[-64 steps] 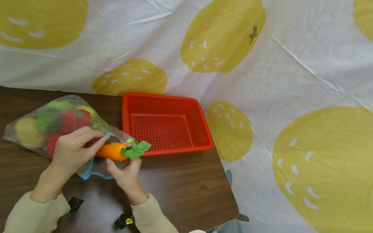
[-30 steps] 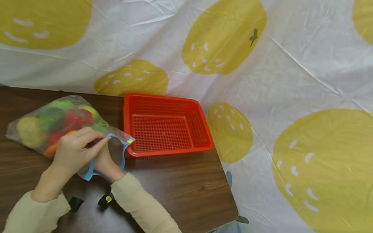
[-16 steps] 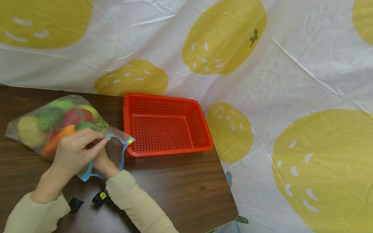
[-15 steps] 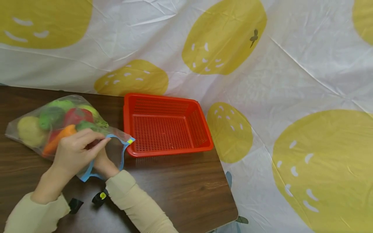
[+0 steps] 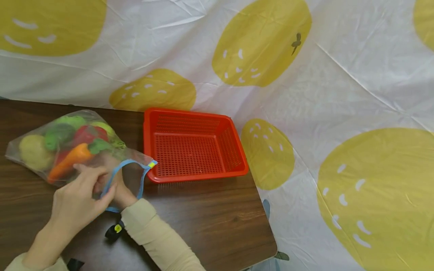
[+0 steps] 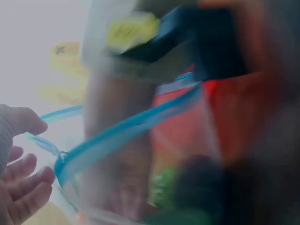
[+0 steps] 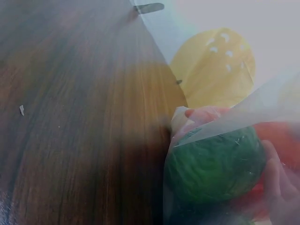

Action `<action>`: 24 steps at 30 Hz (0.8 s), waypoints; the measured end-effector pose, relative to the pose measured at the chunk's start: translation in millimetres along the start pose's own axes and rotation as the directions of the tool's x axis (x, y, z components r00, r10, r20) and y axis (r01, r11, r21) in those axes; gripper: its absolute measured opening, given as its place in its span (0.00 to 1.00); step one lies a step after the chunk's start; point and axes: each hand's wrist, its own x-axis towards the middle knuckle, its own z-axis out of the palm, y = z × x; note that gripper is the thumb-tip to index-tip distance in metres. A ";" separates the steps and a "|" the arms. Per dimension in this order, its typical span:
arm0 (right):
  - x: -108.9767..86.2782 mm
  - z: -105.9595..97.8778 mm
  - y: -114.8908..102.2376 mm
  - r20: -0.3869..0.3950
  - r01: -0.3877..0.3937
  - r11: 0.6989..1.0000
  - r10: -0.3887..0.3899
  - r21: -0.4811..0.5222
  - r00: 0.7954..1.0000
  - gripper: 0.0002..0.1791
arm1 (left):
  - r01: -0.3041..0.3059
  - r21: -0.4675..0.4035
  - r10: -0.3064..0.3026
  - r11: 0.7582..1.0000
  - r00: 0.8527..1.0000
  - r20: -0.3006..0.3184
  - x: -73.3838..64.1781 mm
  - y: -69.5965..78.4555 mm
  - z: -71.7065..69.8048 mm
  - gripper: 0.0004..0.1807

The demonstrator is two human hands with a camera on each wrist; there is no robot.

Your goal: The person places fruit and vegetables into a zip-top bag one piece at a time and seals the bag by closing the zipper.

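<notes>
A clear plastic bag (image 5: 15,148) with blue trim (image 6: 129,131) lies on the table, full of toy vegetables. Inside it show an orange carrot (image 5: 71,160) with green leaves, a red piece (image 5: 89,132), a pale yellow round one (image 5: 34,152) and several green ones. My right hand (image 5: 118,184) reaches through the bag's mouth, close to the carrot's leaves. In the right wrist view its fingers (image 7: 272,173) lie beside a green round vegetable (image 7: 213,164); whether they grip anything I cannot tell. Close by the blue trim, my left hand (image 5: 76,197) has its thumb and fingers spread apart, holding nothing.
A red perforated basket (image 5: 190,178) stands just right of the bag, close to its yellow-tabbed corner. Behind the brown table (image 5: 220,218) hangs a white curtain (image 5: 356,86) with yellow fruit prints. The table's right edge runs down past the basket.
The right hand has carried the carrot from the bag's mouth down inside, where the carrot now lies among the others. The left hand has let go of the blue trim and moved back toward me.
</notes>
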 end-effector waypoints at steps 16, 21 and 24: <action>3.7 17.2 5.3 -0.055 -0.302 0.898 0.336 0.321 0.940 0.08 | -0.153 -0.151 0.160 0.977 0.986 0.036 -56.9 -12.1 -27.5 0.30; 5.8 17.2 4.7 -0.048 -0.310 0.892 0.343 0.329 0.938 0.08 | -0.154 -0.155 0.163 0.976 0.985 0.049 -58.1 -13.0 -27.8 0.29; 6.7 17.1 4.2 -0.034 -0.312 0.882 0.346 0.353 0.938 0.08 | -0.150 -0.150 0.159 0.977 0.986 0.047 -58.1 -12.1 -29.4 0.29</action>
